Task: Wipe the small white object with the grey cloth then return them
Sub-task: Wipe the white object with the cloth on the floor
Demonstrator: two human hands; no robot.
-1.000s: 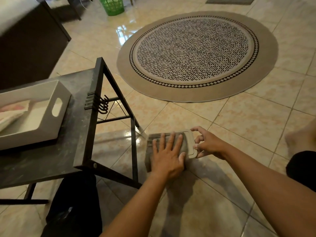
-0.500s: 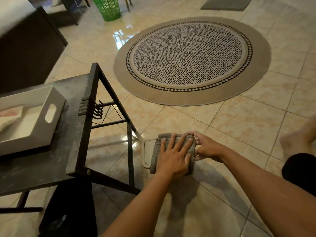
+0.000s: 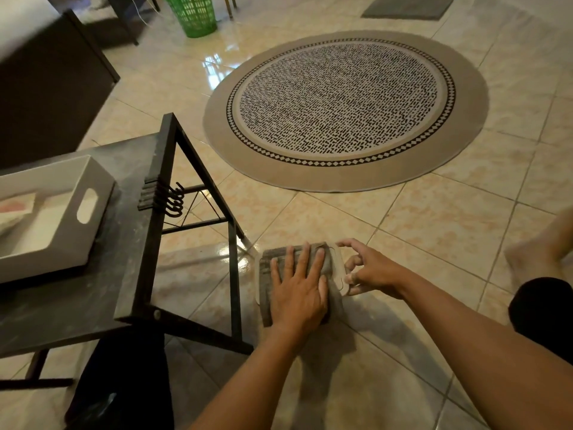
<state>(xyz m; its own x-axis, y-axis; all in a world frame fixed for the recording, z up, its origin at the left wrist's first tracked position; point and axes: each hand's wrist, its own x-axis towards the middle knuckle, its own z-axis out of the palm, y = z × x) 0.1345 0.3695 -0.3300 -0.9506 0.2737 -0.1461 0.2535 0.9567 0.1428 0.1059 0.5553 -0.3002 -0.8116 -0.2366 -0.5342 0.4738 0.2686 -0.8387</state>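
The grey cloth (image 3: 269, 274) lies folded on the floor tiles, covering most of the small white object (image 3: 338, 271), a flat rounded board whose right edge shows beyond the cloth. My left hand (image 3: 299, 290) presses flat on the cloth with fingers spread. My right hand (image 3: 369, 270) grips the white object's right edge with fingertips, steadying it.
A low dark table (image 3: 102, 274) stands at left with black hooks (image 3: 173, 200) on its frame and a white tray (image 3: 62, 218) on top. A round patterned rug (image 3: 344, 110) lies ahead, a green basket (image 3: 192, 13) further back. My bare foot (image 3: 539, 252) is at right.
My left hand slid the cloth right across the white object, then back left, uncovering its right edge again. My right hand stayed at that edge.
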